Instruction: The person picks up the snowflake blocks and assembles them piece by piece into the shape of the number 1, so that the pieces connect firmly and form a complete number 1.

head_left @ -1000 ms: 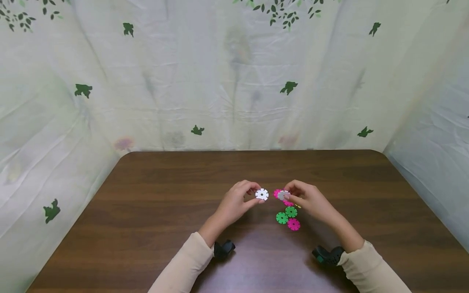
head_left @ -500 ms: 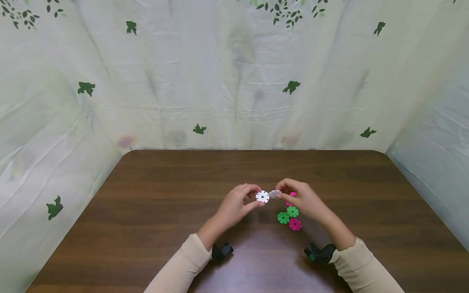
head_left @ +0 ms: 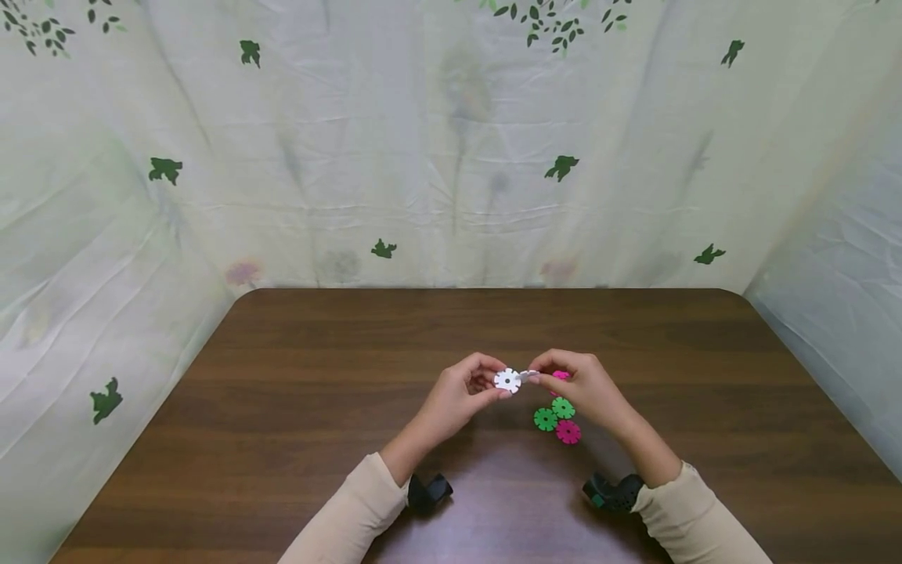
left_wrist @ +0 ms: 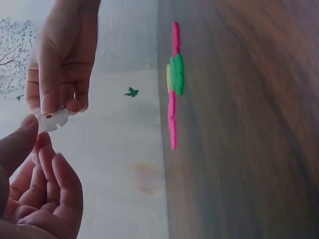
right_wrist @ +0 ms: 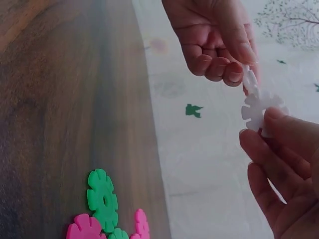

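My left hand (head_left: 451, 398) pinches a white notched disc (head_left: 507, 381) by its edge, between thumb and fingers, above the table. From the other side my right hand (head_left: 588, 388) pinches a second white notched disc (head_left: 528, 376), tilted across the first. Their rims meet; in the right wrist view the left hand's disc (right_wrist: 249, 79) stands nearly edge-on against the flat-facing disc (right_wrist: 256, 109) in the right hand. Whether the notches interlock I cannot tell. Fingertips cover part of both discs.
Below the right hand lie green discs (head_left: 545, 420), a pink disc (head_left: 568, 432) and a partly hidden pink disc (head_left: 561, 376). A yellow disc (left_wrist: 169, 78) shows beside the green in the left wrist view. Brown table (head_left: 317, 352); white printed curtain (head_left: 423, 157) behind.
The right hand has moved left with its white disc, from above the pink discs to the left hand's disc. Its disc has turned from face-on to nearly edge-on. The left hand has barely moved.
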The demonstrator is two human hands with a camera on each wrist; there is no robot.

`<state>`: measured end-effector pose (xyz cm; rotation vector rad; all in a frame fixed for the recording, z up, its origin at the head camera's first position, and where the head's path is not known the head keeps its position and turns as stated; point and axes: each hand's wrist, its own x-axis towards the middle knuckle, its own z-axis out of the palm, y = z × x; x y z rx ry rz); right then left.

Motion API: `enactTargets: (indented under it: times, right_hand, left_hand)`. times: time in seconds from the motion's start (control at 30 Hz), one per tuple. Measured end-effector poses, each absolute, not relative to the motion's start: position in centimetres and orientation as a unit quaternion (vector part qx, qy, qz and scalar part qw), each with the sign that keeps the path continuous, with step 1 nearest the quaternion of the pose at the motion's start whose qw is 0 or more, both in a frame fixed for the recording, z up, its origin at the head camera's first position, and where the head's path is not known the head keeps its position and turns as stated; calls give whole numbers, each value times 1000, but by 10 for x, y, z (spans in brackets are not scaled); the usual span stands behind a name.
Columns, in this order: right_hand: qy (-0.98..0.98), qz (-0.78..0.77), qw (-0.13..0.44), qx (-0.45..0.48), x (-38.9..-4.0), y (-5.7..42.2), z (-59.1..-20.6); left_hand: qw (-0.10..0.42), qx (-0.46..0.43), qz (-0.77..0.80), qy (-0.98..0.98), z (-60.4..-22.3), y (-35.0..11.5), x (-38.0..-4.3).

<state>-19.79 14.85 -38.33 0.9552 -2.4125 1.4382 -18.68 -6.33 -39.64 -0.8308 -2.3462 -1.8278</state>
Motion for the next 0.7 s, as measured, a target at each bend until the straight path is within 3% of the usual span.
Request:
enactTargets:
  times: [0.23,0.7]
  right_hand:
    - [-795,488,117,339,-195,146,-384]
    - [-792,549,29,266,-181,139,-361]
  left_hand:
    - [-30,-253,-648,-717,-389,-62,-183]
    - [24,-267,-582,-768,-364,-66,-171]
